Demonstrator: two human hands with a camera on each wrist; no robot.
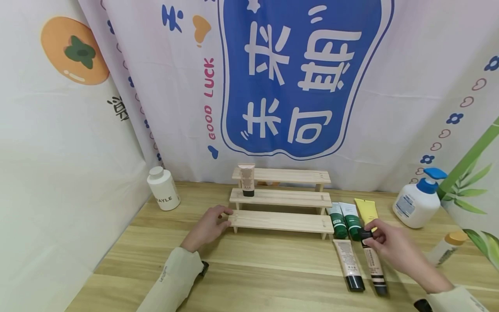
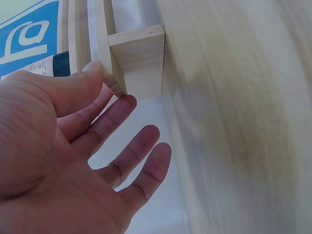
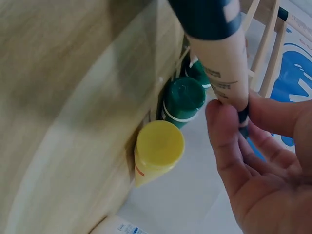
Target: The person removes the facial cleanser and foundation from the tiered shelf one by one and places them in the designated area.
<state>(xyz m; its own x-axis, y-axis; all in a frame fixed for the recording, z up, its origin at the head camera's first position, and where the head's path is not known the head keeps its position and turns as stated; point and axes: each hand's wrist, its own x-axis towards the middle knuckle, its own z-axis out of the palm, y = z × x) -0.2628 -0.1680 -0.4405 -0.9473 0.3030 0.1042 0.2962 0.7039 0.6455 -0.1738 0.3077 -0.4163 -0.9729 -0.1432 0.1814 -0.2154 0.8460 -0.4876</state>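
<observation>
A three-tier wooden stand (image 1: 280, 221) stands on the table, with a pinkish-beige cosmetic tube (image 1: 247, 180) upright on its middle tier, black cap down. My left hand (image 1: 208, 227) pinches the left end of the lowest tier (image 2: 113, 73) between thumb and index finger; its other fingers extend free. At the right, my right hand (image 1: 393, 245) grips a long beige tube with black ends (image 1: 372, 260) near its far end. Close up, thumb and fingers pinch that tube (image 3: 222, 73) around its dark band. Just left of it lies another beige tube (image 1: 348, 262) with a black cap.
Two green-capped white tubes (image 1: 345, 219) and a yellow tube (image 1: 366, 211) lie right of the stand. A blue-topped pump bottle (image 1: 415, 206) and an orange-capped bottle (image 1: 448, 248) stand farther right. At the left is a white bottle (image 1: 163, 190). A printed curtain (image 1: 183, 108) hangs behind.
</observation>
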